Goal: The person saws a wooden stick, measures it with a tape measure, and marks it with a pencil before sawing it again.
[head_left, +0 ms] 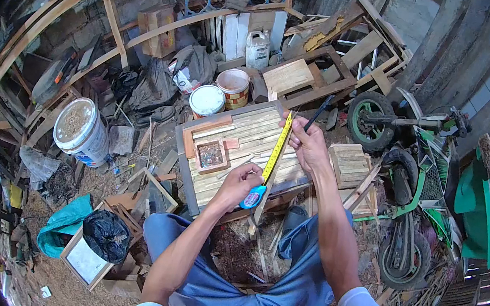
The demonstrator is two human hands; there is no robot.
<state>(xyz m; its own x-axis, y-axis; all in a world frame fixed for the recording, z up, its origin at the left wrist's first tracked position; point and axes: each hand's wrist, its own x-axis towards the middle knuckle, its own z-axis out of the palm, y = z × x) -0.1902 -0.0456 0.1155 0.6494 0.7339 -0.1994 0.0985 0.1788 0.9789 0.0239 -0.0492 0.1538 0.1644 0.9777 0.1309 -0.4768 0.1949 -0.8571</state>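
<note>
A yellow tape blade [277, 151] runs out of a blue tape measure [253, 197] over a slatted wooden board [242, 129]. My left hand [241, 184] is closed around the tape near its case, at the board's front part. Farther up, my right hand [309, 144] is closed near the blade's far end, with a dark pen-like tool [318, 113] sticking up from its fingers. A narrow wooden strip [265, 193] lies beside and beneath the blade. On the board's left part sits a small wooden box [211, 155] holding small metal pieces.
Two paint buckets [207, 100] stand behind the board, and a large white bucket [79, 126] is at the left. A small green motorbike [422, 181] stands at the right. Wood scraps cover the floor around my legs.
</note>
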